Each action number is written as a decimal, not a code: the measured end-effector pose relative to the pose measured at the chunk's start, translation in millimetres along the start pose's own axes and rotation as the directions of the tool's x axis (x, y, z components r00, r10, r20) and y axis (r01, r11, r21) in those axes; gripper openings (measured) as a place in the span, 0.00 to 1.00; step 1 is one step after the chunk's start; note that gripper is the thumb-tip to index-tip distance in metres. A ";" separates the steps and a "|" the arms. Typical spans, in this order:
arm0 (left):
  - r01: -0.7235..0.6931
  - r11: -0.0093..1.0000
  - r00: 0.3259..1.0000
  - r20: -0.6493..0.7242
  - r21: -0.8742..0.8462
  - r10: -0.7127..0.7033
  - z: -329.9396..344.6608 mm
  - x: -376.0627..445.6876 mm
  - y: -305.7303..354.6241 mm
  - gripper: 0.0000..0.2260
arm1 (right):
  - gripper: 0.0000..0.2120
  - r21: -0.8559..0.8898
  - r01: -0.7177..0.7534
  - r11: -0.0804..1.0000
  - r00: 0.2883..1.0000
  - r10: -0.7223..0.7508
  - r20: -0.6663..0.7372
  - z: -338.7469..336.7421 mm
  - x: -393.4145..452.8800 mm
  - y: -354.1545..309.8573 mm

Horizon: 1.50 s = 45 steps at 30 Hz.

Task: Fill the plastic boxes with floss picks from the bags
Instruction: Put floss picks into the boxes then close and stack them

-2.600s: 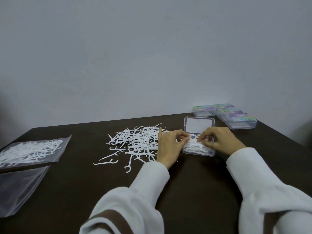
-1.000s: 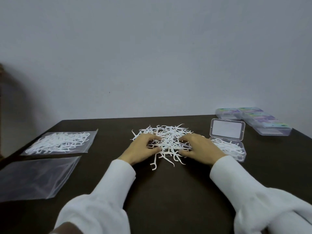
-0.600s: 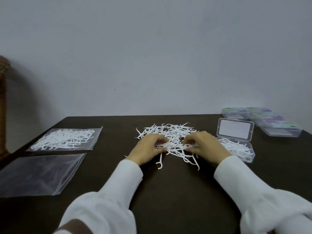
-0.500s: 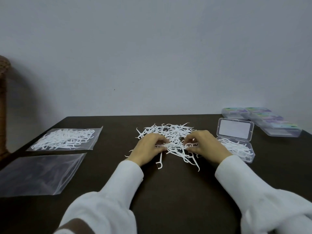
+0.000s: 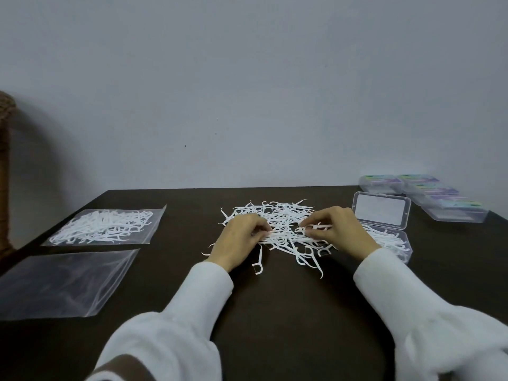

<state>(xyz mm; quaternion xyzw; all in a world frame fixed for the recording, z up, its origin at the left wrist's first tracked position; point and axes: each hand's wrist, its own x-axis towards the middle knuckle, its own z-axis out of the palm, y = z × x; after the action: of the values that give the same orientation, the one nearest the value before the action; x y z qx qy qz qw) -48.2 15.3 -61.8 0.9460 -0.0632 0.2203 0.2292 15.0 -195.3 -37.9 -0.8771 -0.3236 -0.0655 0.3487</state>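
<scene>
Your left hand (image 5: 242,237) and right hand (image 5: 336,229) pinch opposite ends of floss pick bundle (image 5: 286,237), long axis left-right, mid-table. Open plastic box (image 5: 395,244) sits just right of right hand, toward table's right edge; right hand nearer.

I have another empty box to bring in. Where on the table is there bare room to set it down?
Bare dark table lies between the two sleeves, nearer than the loose picks. Another bare strip runs between the full bag and the pile. Crowded: the right side, with the open box and closed boxes; the left edge, with the empty bag.
</scene>
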 end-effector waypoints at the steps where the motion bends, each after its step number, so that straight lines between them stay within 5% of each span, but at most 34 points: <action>1: -0.007 1.000 1.000 0.002 0.002 0.007 0.0 0.1 0.0 0.05 | 0.07 0.016 -0.008 1.000 1.000 0.008 -0.001 -0.5 -0.7 0.1; 11: -0.004 1.000 0.999 -0.037 -0.017 0.003 -4.8 0.0 0.5 0.05 | 0.08 0.017 0.008 1.000 0.999 -0.009 0.050 6.7 0.6 4.4; 15: 0.032 0.996 0.998 0.054 0.083 -0.036 -5.1 -0.6 -1.2 0.08 | 0.11 -0.137 0.028 0.990 0.993 -0.012 0.118 8.5 0.0 9.0; 20: 0.100 0.995 0.976 0.193 -0.009 -0.097 -11.4 0.9 -4.7 0.14 | 0.16 -0.286 0.021 0.958 0.975 0.044 0.219 6.0 -1.2 7.6; 31: -0.049 0.978 0.990 0.138 0.201 0.022 -8.1 -0.3 -0.9 0.07 | 0.08 -0.372 0.101 0.923 0.990 -0.057 0.129 7.5 -0.5 6.2; 45: 0.015 1.000 0.999 -0.044 -0.015 -0.016 -8.1 0.2 -2.1 0.05 | 0.10 -0.272 0.108 0.956 0.993 -0.115 -0.012 -10.9 -5.2 8.0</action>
<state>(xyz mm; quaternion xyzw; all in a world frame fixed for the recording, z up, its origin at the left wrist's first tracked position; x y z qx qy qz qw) -50.8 20.9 -56.2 0.9397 -0.0524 0.2389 0.2391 17.0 -209.5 -36.1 -0.8960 -0.3557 -0.1407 0.2257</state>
